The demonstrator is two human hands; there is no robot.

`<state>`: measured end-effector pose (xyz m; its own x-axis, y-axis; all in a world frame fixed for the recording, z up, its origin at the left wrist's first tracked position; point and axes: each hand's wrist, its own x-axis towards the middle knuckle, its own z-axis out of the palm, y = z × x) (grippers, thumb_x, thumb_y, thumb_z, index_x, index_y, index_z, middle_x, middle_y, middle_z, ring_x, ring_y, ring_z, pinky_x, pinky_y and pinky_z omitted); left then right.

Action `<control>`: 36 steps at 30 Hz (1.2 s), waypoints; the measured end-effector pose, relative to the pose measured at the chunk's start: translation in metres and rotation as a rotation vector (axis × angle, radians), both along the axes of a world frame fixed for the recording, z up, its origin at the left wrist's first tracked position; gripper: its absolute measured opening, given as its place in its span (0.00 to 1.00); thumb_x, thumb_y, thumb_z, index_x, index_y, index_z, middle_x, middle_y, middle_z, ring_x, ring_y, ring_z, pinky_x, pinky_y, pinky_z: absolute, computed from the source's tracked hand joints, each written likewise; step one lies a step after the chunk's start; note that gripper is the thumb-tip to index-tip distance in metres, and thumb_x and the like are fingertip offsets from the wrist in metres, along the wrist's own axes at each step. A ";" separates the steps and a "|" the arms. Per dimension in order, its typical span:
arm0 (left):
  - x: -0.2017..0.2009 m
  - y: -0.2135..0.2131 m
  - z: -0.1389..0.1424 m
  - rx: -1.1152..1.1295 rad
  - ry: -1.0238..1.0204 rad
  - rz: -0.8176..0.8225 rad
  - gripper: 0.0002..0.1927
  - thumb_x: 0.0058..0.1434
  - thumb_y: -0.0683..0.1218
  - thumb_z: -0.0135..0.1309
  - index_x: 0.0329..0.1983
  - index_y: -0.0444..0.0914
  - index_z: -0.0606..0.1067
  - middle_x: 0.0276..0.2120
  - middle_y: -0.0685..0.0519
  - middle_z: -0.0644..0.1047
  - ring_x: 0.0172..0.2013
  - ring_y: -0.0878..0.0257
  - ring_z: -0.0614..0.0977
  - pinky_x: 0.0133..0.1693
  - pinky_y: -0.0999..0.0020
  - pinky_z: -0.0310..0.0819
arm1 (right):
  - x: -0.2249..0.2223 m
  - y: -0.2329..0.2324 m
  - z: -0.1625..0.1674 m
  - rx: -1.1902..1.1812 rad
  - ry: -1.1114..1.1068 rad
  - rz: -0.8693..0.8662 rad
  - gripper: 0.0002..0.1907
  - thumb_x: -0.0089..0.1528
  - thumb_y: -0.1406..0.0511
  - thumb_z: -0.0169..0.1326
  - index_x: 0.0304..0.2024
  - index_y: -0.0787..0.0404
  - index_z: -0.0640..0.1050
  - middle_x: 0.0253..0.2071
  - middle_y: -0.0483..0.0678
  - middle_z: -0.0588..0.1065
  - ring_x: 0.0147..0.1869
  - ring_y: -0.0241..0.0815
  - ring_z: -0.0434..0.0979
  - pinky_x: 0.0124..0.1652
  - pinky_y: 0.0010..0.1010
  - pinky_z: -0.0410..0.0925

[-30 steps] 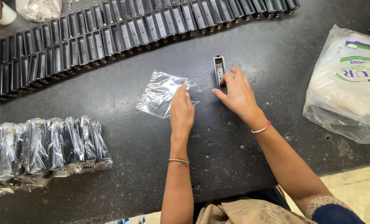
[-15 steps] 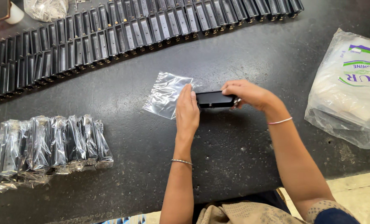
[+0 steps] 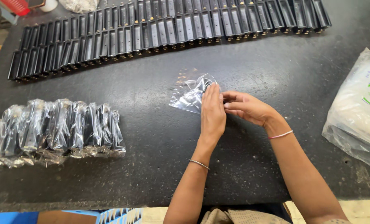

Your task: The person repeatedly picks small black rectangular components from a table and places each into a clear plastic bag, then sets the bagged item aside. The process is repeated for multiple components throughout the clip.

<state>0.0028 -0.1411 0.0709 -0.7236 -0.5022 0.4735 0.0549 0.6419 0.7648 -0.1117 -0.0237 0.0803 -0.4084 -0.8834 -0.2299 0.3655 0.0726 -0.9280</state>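
Observation:
My left hand (image 3: 212, 110) grips the open edge of a small clear plastic bag (image 3: 188, 93) lying on the dark table (image 3: 152, 174). My right hand (image 3: 245, 107) sits just right of it, fingers pressed toward the bag's mouth. A black rectangular part (image 3: 205, 86) shows partly inside the bag, mostly hidden by my left hand. Both wrists carry thin bangles.
A long row of black rectangular parts (image 3: 168, 31) lines the far side of the table. A batch of bagged parts (image 3: 54, 128) lies at the left. A large white plastic bag (image 3: 359, 108) rests at the right edge. A red object (image 3: 15, 6) sits at the top left.
My right hand picked up the upright black part, turned it sideways and pushed it into the clear bag. My left hand stayed at the bag's mouth.

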 end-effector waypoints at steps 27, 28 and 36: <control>-0.005 0.020 0.006 -0.060 0.023 0.024 0.22 0.74 0.44 0.40 0.65 0.26 0.67 0.66 0.34 0.69 0.70 0.42 0.66 0.71 0.51 0.55 | 0.035 -0.034 -0.031 -0.003 0.614 -0.538 0.10 0.70 0.66 0.51 0.49 0.66 0.73 0.40 0.45 0.78 0.42 0.32 0.74 0.40 0.26 0.70; -0.005 0.020 0.006 -0.060 0.021 0.023 0.22 0.73 0.44 0.40 0.65 0.26 0.68 0.66 0.35 0.69 0.70 0.42 0.66 0.71 0.51 0.55 | 0.037 -0.032 -0.033 -0.065 0.680 -0.526 0.12 0.70 0.65 0.49 0.52 0.66 0.74 0.43 0.44 0.78 0.45 0.31 0.74 0.43 0.27 0.70; -0.007 0.015 0.004 -0.072 0.033 -0.060 0.22 0.74 0.45 0.41 0.66 0.27 0.68 0.67 0.35 0.69 0.70 0.42 0.66 0.71 0.51 0.54 | 0.016 -0.027 -0.053 0.240 0.843 -0.452 0.15 0.69 0.63 0.49 0.37 0.70 0.79 0.30 0.49 0.79 0.37 0.35 0.78 0.37 0.35 0.71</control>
<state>-0.0042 -0.1259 0.0750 -0.7346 -0.4229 0.5306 0.1189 0.6897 0.7143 -0.0959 -0.0509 0.0270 -0.8086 -0.5716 0.1395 -0.3697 0.3092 -0.8762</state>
